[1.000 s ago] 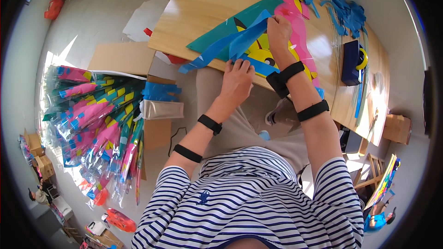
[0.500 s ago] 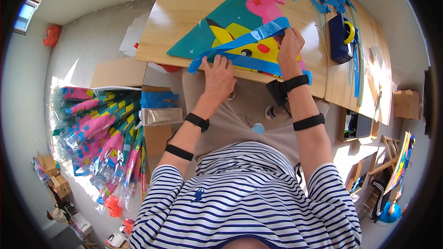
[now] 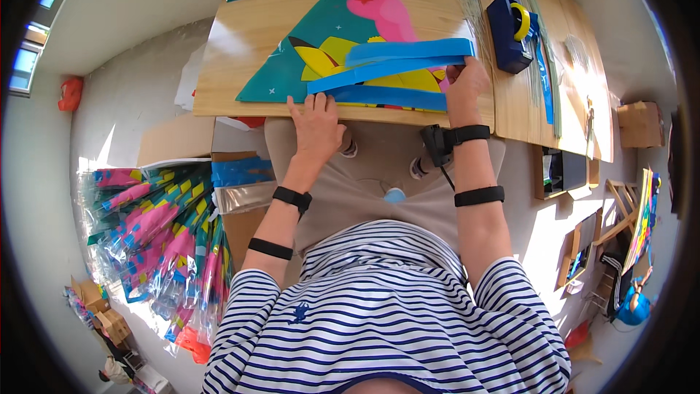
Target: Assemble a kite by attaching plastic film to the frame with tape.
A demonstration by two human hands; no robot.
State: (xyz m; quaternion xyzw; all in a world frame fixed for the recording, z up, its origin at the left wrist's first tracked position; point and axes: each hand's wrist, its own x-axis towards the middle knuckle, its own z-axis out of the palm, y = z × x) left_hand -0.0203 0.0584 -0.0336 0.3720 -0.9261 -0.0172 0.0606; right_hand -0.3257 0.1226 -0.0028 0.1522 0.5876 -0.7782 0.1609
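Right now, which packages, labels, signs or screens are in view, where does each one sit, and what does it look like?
Clear-wrapped kite packs: heaped on the floor at the left, long cellophane sleeves over pink, yellow, teal and blue.
Cardboard box: on the floor right of the table, small, plain brown.
Cardboard sheet: on the floor under the table's left corner, flat, brown.
No screen or sign can be made out.

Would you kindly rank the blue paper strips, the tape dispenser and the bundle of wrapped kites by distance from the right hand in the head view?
1. blue paper strips: under the right hand, touching it.
2. tape dispenser: up and to the right, on the table.
3. bundle of wrapped kites: far left, on the floor.
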